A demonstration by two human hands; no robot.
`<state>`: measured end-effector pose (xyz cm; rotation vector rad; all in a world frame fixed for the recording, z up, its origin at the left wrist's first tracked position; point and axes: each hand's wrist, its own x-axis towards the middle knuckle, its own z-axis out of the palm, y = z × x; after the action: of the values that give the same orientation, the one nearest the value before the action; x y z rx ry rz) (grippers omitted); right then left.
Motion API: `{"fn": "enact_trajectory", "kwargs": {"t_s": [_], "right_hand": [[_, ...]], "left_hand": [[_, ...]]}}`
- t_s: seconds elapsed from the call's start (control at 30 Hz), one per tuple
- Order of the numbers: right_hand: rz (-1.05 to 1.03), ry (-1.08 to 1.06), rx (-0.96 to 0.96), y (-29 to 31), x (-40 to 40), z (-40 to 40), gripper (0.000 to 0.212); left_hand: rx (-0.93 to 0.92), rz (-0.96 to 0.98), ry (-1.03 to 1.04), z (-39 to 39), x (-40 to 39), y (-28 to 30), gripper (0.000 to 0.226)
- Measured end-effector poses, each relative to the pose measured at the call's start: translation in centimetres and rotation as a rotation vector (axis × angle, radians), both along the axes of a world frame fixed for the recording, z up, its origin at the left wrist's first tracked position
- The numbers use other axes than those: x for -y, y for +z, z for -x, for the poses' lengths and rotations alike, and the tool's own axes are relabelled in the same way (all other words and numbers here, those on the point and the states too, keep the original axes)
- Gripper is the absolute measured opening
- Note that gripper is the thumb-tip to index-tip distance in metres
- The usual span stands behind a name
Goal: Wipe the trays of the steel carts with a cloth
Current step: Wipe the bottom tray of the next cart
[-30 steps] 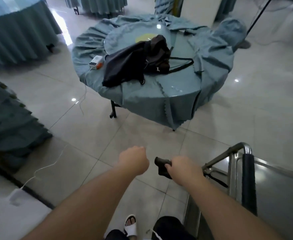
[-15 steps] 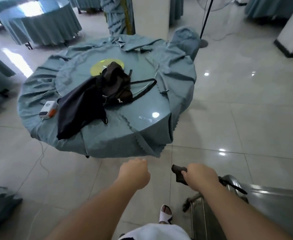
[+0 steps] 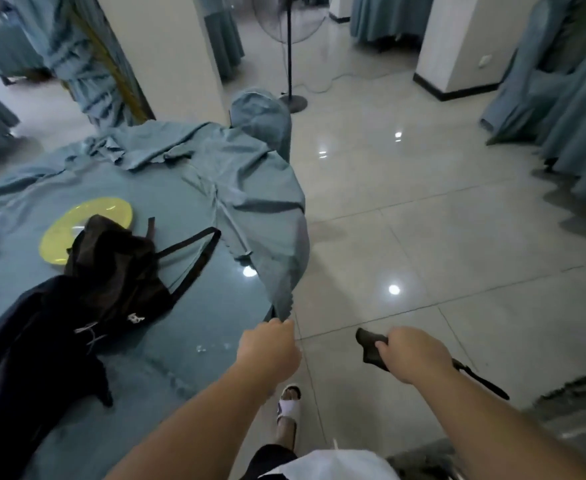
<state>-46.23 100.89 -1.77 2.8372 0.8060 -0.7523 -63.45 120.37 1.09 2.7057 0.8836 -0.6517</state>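
Observation:
My right hand (image 3: 412, 355) grips a dark cloth (image 3: 371, 348), whose end sticks out to the left of the fist, low over the tiled floor. A thin dark strip (image 3: 481, 382) trails out behind that hand. My left hand (image 3: 267, 351) is curled into a fist with nothing seen in it, at the near edge of the round table, just under a hanging corner of the teal tablecloth (image 3: 284, 299). Only a blurred grey edge of the steel cart (image 3: 575, 403) shows at the lower right; its trays are hidden.
The round table (image 3: 187, 299) on the left carries a black bag (image 3: 118, 271), a dark garment (image 3: 25, 341) and a yellow plate (image 3: 87, 220). A standing fan (image 3: 289, 46), two white pillars and teal-draped tables ring the glossy tiled floor (image 3: 423, 220).
The view has swung right and moved closer to the round table. The cart has slid almost out of view at the lower right. Both hands keep their grip and pose.

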Motion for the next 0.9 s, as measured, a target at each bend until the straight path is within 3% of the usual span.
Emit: {"fn": "enact_trajectory", "kwargs": {"t_s": [0.2, 0.37, 0.67, 0.9], "right_hand": [[0.012, -0.281, 0.030, 0.2, -2.7, -8.8, 0.034], [-0.061, -0.503, -0.022, 0.1, -2.7, -12.8, 0.035], [-0.067, -0.747, -0.009, -2.5, 4.5, -20.6, 0.037], [-0.061, -0.850, -0.070, -2.3, 11.4, -30.5, 0.038]], "left_hand": [[0.042, -0.009, -0.268, -14.2, -7.1, -0.3, 0.035], [-0.002, 0.027, -0.509, -24.2, -7.7, -0.8, 0.039], [-0.078, -0.001, -0.837, -40.4, -0.4, -2.1, 0.044], [-0.060, -0.036, -0.957, -53.8, 7.0, -0.1, 0.047]]}}
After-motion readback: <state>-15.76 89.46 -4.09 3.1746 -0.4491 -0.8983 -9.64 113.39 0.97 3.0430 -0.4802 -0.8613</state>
